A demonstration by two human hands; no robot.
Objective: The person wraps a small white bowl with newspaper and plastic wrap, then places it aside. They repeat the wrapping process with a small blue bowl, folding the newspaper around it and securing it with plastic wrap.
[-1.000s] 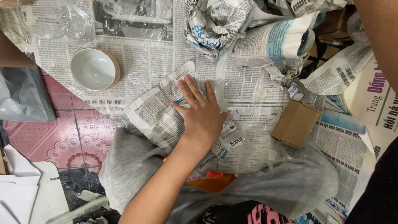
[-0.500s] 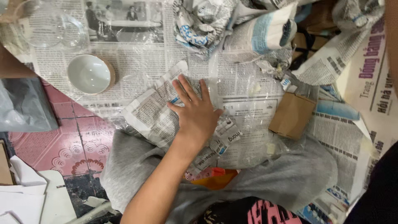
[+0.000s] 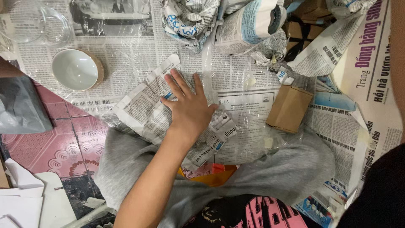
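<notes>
My left hand (image 3: 190,109) lies flat, palm down and fingers spread, on a folded newspaper bundle (image 3: 141,107) that rests on spread newspaper sheets (image 3: 249,139) over my lap. It grips nothing. Clear plastic film (image 3: 236,80) covers part of the sheets just right of the fingers. A strip of my right forearm (image 3: 397,63) shows along the right edge; that hand is out of view. A small brown cardboard box (image 3: 289,107) sits to the right of my left hand.
A white bowl (image 3: 76,69) stands at the upper left, with clear glassware (image 3: 38,21) behind it. Newspaper-wrapped bundles (image 3: 244,25) pile up at the top. Pink patterned floor tiles (image 3: 38,147) show at the left. An orange item (image 3: 211,176) peeks out under the paper.
My left hand stays pressed on the bundle, fingers spreading a little wider. The view has shifted slightly.
</notes>
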